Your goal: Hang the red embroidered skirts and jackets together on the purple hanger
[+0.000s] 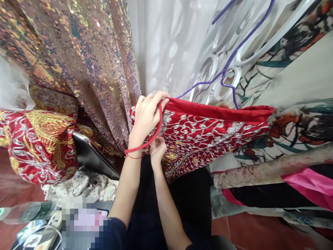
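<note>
A red garment (203,126) with silver and gold embroidery hangs from a purple hanger (226,69), its plain red band along the top. My left hand (148,113) is closed over the left end of that band, near the hanger's left arm. From its fingers a red cord (156,133) runs down and loops across my left wrist. Just below, my right hand (158,149) is closed with bent fingers close against the embroidered cloth. What it pinches, if anything, is hidden.
Sequined fabric (91,62) hangs at the left, beside a red and gold embroidered bundle (44,146) and a dark flat device (96,156). A plastic bottle (28,211) and a power strip (53,225) lie lower left. Folded fabrics (260,172) are at the right.
</note>
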Motion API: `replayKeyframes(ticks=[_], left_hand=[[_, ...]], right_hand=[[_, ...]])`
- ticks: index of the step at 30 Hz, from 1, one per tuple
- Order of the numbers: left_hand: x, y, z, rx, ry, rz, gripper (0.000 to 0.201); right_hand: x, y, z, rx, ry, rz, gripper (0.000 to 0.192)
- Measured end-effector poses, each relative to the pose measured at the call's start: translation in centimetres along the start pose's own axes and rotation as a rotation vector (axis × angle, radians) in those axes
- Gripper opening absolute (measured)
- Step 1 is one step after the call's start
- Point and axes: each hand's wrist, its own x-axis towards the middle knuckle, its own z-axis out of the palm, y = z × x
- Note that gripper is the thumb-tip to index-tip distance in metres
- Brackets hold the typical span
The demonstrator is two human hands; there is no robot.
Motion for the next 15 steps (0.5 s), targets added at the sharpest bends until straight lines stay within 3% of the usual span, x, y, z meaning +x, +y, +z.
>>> replayKeyframes(ticks=[6,15], left_hand=[[-0.3,0.5,0.1,-0.030,0.017,-0.034,0.036],[-0.4,0.6,0.3,-0.019,0.001,-0.039,0.029]], right_hand=[[-1.0,-1.1,-1.9,0.078,-0.140,0.122,0.023],[-0.8,-2.0,-2.3,0.205,-0.096,0.128,0.027]])
